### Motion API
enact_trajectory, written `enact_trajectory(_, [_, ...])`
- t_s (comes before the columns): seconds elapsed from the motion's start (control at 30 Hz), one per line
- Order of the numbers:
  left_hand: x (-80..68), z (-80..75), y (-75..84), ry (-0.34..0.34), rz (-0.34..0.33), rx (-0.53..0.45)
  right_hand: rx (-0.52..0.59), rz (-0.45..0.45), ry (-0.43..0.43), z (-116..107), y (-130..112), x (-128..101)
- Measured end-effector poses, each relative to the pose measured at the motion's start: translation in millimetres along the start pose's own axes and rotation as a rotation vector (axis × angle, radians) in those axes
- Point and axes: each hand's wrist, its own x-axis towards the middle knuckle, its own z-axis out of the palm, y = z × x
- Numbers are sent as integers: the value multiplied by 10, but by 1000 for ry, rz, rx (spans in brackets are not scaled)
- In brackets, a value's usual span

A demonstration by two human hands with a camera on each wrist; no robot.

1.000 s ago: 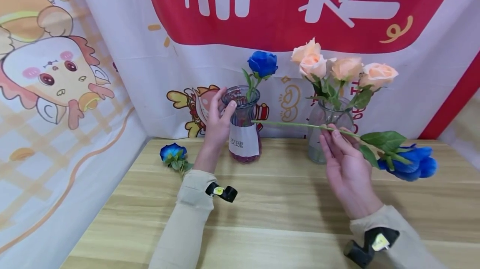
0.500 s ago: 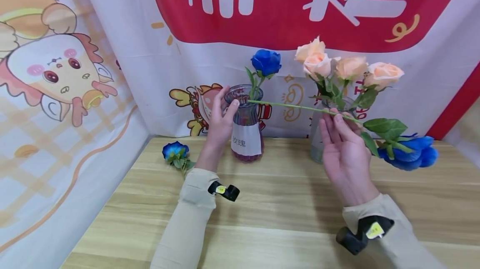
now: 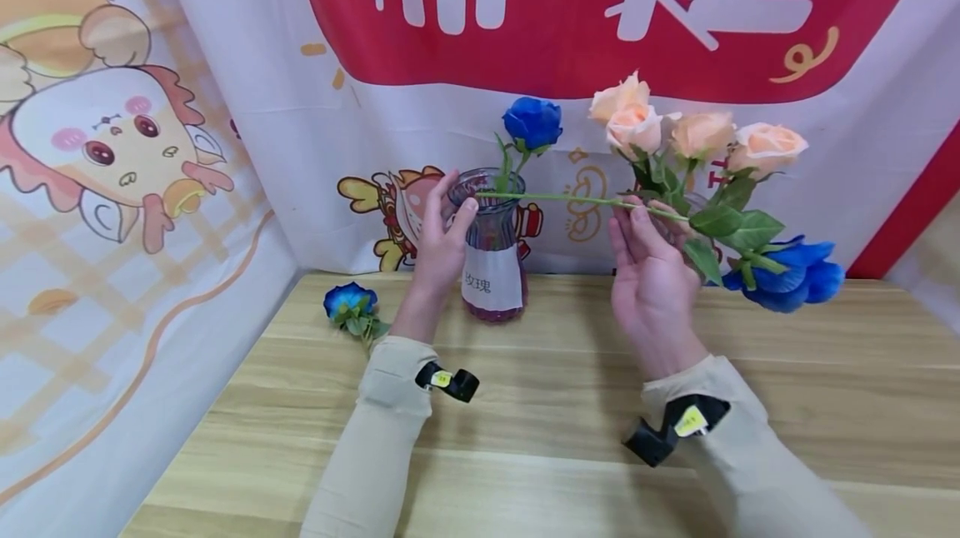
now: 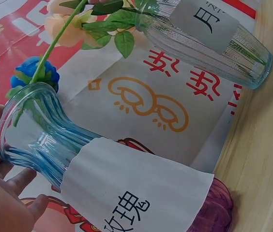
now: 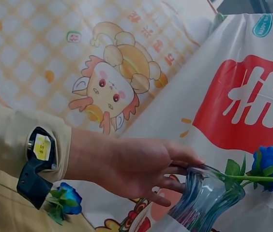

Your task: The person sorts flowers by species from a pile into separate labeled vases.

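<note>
My left hand (image 3: 456, 201) grips the neck of a blue-to-purple glass vase (image 3: 491, 251) with a white label; its fingers (image 4: 3, 193) curl round the ribbed glass (image 4: 49, 145). One blue rose (image 3: 532, 122) stands in this vase. My right hand (image 3: 637, 211) pinches the green stem (image 3: 570, 199) of a second blue rose (image 3: 787, 276), held nearly level. The stem's cut end reaches the vase mouth, next to my left thumb. The right wrist view shows the left hand (image 5: 136, 166) on the vase (image 5: 204, 203), not the right hand itself.
Several peach roses (image 3: 693, 134) stand in a clear labelled vase (image 4: 209, 34) behind my right hand. A loose blue rose head (image 3: 348, 305) lies on the wooden table (image 3: 525, 405) at the left. A printed cloth backdrop (image 3: 225, 146) closes off the back and left.
My right hand has risen and moved left with the blue rose, bringing the stem's cut end from beside the vase up to its mouth. The left hand has kept hold of the vase.
</note>
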Motion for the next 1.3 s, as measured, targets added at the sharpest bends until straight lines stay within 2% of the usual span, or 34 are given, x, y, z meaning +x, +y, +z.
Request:
enact_trajectory(0.4, [11, -6, -20, -9, 13, -9, -165, -180, -38, 76, 221, 81])
enact_trajectory(0.77, [4, -2, -10, -13, 8, -23, -274, -251, -54, 154, 347, 93])
enact_trajectory(1.1, [0, 16, -7, -6, 10, -12, -351, -351, -116, 202, 328, 125])
enact_trajectory(1.3, [-3, -3, -6, -2, 7, -21, -358, -366, -137, 245, 359, 147])
